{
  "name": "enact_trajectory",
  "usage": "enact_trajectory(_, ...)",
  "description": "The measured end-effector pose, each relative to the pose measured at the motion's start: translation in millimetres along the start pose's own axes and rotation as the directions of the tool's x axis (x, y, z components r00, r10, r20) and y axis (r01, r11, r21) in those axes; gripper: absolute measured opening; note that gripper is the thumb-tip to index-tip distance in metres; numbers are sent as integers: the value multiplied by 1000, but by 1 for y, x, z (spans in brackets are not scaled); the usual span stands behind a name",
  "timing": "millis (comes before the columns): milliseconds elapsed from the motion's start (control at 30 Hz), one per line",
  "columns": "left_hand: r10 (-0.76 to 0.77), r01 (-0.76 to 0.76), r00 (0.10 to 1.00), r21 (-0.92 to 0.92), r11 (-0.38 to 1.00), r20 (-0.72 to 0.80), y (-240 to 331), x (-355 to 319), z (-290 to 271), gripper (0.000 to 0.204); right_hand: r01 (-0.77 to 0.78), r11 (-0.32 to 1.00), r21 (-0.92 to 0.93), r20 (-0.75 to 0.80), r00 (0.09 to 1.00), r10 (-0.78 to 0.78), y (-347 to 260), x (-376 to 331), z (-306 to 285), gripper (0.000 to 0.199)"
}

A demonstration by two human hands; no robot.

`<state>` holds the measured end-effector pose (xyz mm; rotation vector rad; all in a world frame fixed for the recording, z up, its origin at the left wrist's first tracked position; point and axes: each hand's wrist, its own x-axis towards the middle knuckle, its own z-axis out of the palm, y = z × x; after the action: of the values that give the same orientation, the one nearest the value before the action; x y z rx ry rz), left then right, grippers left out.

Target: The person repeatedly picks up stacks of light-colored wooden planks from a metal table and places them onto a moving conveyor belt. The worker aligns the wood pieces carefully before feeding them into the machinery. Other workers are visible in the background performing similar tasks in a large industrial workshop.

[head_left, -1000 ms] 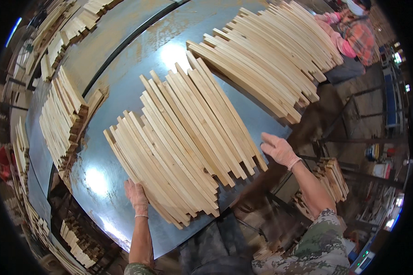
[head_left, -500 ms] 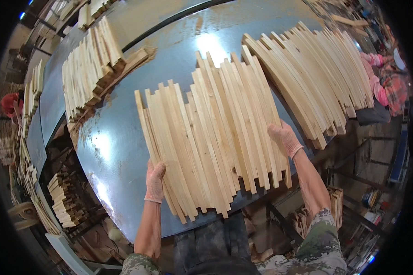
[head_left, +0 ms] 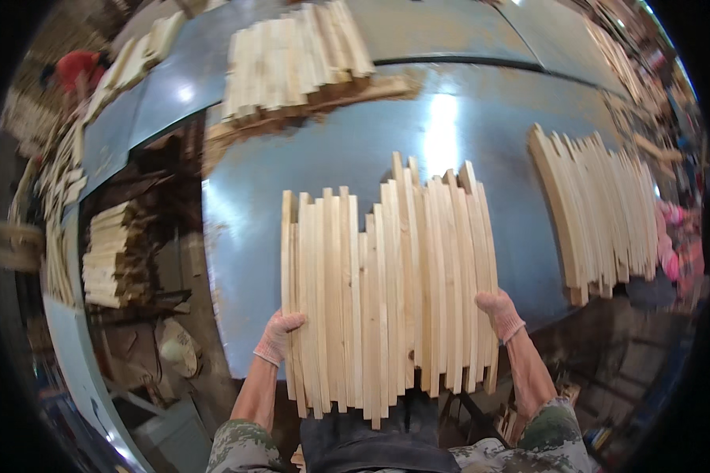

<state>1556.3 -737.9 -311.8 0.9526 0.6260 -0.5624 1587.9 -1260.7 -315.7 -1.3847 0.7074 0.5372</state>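
Observation:
A wide row of pale wooden strips point(head_left: 386, 292) lies side by side between my two hands, their ends uneven. My left hand point(head_left: 278, 334), in a pinkish knit glove, presses on the left edge of the row with its thumb on top. On the right edge, my right hand point(head_left: 500, 314) grips in the same way, gloved alike. The fingers beneath are hidden by the wood. The near ends of the strips overhang the front edge of the blue-grey metal table point(head_left: 244, 260), close to my body.
Another batch of strips point(head_left: 599, 213) lies at the table's right, by a person in pink point(head_left: 678, 244). A third batch point(head_left: 296, 63) rests at the far left on a board. Below left, a stack of wood pieces point(head_left: 112, 256) stands near a grey frame point(head_left: 87, 370). A person in red point(head_left: 79, 71) is far left.
The row of strips has come nearer to my body with both hands on its edges, and now sits straighter. My view has turned left, so the other batches appear farther right.

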Motion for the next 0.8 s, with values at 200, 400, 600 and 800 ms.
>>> enact_trajectory(200, 175, -186, 979, -109, 977, -105, -8, -123, -144, 55, 134, 990, -53, 209, 970, -120, 22, -52, 142, 42)
enact_trajectory(400, 466, -496, 865, -174, 851, -189, 41, -301, -286, 63, 340, 917, -209, 406, 883, -235, -26, -117, 352, 46)
enact_trajectory(600, 539, -650, 735, -199, 734, -412, 24, -497, -382, 72, 353, 921, -163, 747, 655, -119, -50, -242, 578, 78)
enact_trajectory(800, 594, -843, 482, -156, 515, -645, -28, -614, -445, 70, 374, 908, -189, 941, 333, 59, -17, -291, 783, 77)
